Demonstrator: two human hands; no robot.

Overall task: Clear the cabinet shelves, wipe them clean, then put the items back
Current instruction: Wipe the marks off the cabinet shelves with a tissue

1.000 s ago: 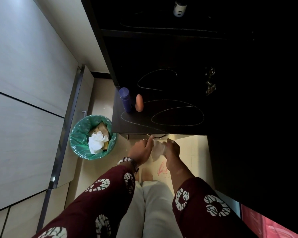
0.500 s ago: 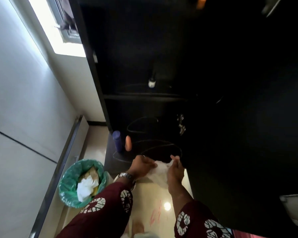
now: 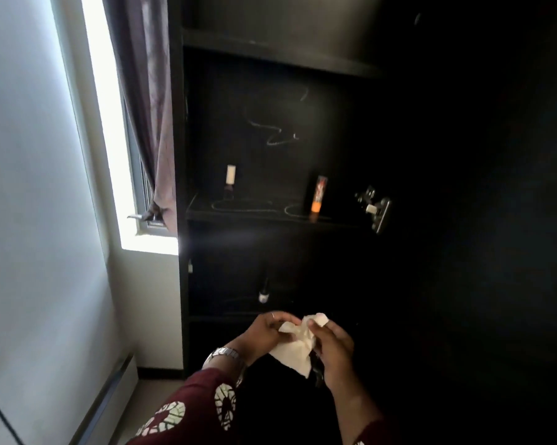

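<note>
1. Both hands are at 6 o'clock of the view, in front of the lower part of the dark cabinet [image 3: 178,155].
2. Left hand [image 3: 269,332]: fingers curled, pinching the left part of a crumpled white tissue [image 3: 294,353]. A metal wristwatch [image 3: 224,354] sits on the wrist.
3. Right hand [image 3: 336,351]: fingers curled round the tissue's right side, with the tissue's top bunched over a fingertip.
4. The tissue is held between the two hands, clear of every shelf.
5. Middle shelf [image 3: 270,218], at 12 o'clock from the hands: a white-capped bottle [image 3: 230,178] stands toward its 9 o'clock end and an orange tube [image 3: 317,197] stands upright toward 3 o'clock, well apart.
6. Pale looping marks [image 3: 270,139] show on the back panel and the shelf top.
7. A metal hinge [image 3: 375,207] is near the tube, at its 3 o'clock.
8. Lower shelf: a small bottle [image 3: 264,295] stands at 12 o'clock from the left hand.
9. A curtain [image 3: 148,91] hangs at 9 o'clock of the cabinet, against its side.
</note>
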